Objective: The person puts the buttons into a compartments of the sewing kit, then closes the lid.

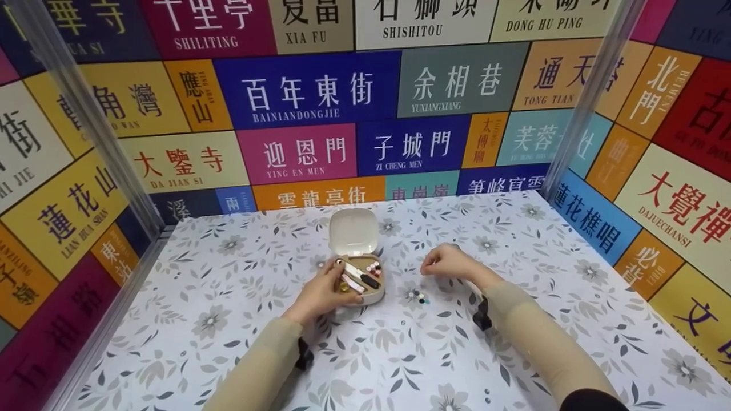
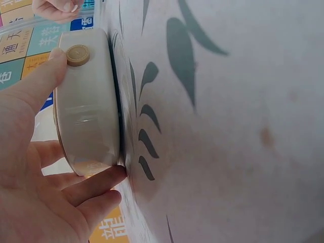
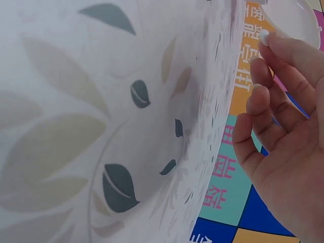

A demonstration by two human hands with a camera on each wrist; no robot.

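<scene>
A small cream case (image 1: pixel 374 297) stands on the table, its rounded lid (image 1: pixel 354 231) raised at the back. My left hand (image 1: pixel 321 292) grips the case from its left side; in the left wrist view the thumb lies beside a round tan catch (image 2: pixel 78 55). Inside are a white-and-black stick-like tool (image 1: pixel 365 277), a pale stick and several small white and red round pieces (image 1: pixel 373 268). To the right, my right hand (image 1: pixel 451 262) is raised above the table. Its thumb and forefinger pinch a small white piece (image 3: pixel 264 37), perhaps a button or bead; the fingertips hide part of it.
Between the case and my right hand lies a little group of black, white and blue round pieces (image 1: pixel 421 297). A flower-patterned cloth (image 1: pixel 228 268) covers the table. Panels with coloured signs (image 1: pixel 314 91) stand behind and at both sides, with metal posts at the corners.
</scene>
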